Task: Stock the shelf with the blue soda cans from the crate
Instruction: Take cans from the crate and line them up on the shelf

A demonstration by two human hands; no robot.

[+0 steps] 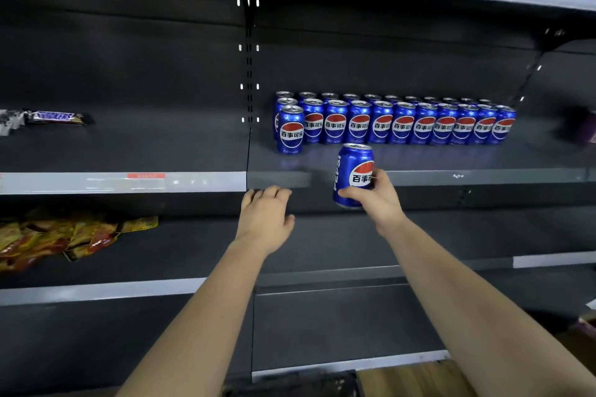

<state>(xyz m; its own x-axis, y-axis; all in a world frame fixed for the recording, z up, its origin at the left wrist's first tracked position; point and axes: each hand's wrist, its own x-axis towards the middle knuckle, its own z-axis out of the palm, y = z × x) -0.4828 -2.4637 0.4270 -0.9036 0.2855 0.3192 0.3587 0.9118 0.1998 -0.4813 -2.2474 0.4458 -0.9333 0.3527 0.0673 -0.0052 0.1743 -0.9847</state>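
Placing can [352, 176] | right hand [375, 200] grips it | left hand [266, 216] loose, empty | next: set beside front can [291, 129] on shelf [483, 176]

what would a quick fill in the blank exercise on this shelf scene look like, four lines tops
1. The right hand grips a ____ soda can.
2. The left hand holds ____.
3. The chocolate bar lies to the ____ of the stocked cans.
4. The snack packets lie one shelf ____ the chocolate bar.
Missing words: blue; nothing; left; below.
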